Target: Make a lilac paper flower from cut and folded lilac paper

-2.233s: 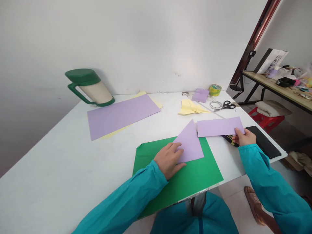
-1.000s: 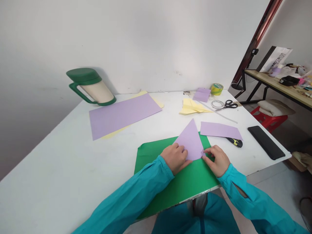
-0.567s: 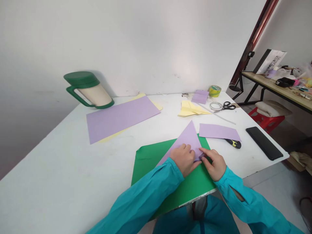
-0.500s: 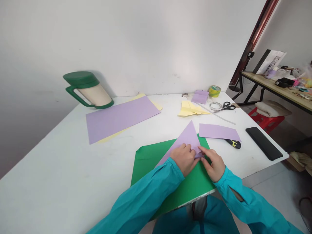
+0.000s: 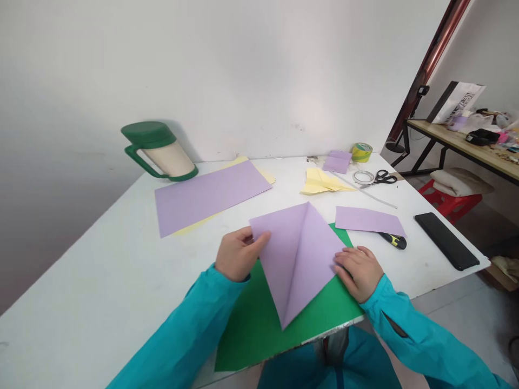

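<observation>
A square of purple paper [image 5: 279, 243], creased along its diagonal, stands partly unfolded over a green sheet [image 5: 243, 324] at the table's front edge. My left hand [image 5: 239, 251] pinches its left corner between thumb and fingers, lifting that side a little. At the opposite corner, my right hand [image 5: 359, 271] rests with its fingers stretched out, fingertips touching the paper's edge. The crease runs from the far corner down to the near one.
Beyond lie a large purple sheet [image 5: 211, 197] over yellow paper, a folded yellow paper plane [image 5: 324, 182], scissors [image 5: 383, 177] and tape rolls. A purple strip [image 5: 368, 220] partly covers a utility knife [image 5: 395, 241]. A black phone [image 5: 446, 240] lies right; a green-lidded jug [image 5: 162, 151] stands left.
The purple paper has opened from a folded triangle into a creased square. My left hand has moved left with one corner; my right hand has stayed near the right corner.
</observation>
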`<move>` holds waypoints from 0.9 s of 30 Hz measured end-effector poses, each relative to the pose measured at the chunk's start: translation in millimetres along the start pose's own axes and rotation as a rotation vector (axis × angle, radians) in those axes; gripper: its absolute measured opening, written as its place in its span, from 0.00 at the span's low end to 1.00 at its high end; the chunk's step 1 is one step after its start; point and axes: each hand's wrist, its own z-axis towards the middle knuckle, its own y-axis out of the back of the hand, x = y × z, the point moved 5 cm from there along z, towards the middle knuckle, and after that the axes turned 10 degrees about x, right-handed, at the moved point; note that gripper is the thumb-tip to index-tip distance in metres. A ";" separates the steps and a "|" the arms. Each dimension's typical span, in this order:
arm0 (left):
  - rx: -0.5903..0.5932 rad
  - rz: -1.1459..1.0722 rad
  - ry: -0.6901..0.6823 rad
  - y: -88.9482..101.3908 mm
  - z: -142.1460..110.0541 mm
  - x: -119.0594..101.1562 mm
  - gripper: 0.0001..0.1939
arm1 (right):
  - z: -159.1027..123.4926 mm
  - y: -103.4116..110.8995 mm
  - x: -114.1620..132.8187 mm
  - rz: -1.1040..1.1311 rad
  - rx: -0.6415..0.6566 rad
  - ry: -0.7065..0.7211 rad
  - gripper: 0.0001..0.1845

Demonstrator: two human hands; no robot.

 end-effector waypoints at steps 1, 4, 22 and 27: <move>-0.017 -0.019 0.059 8.3 -6.0 7.4 0.17 | 0.4 1.2 -3.5 -0.036 -0.007 -0.007 0.11; 0.068 -0.010 0.209 14.9 -27.1 29.3 0.18 | 6.5 1.9 -15.2 -0.143 0.037 -0.029 0.13; 0.322 0.973 0.003 -52.4 -121.2 12.3 0.23 | -14.0 -19.2 57.6 -0.037 0.514 0.200 0.45; 0.255 0.952 -0.506 -35.0 -103.7 -0.6 0.17 | -1.7 -16.7 30.4 0.015 0.495 0.392 0.40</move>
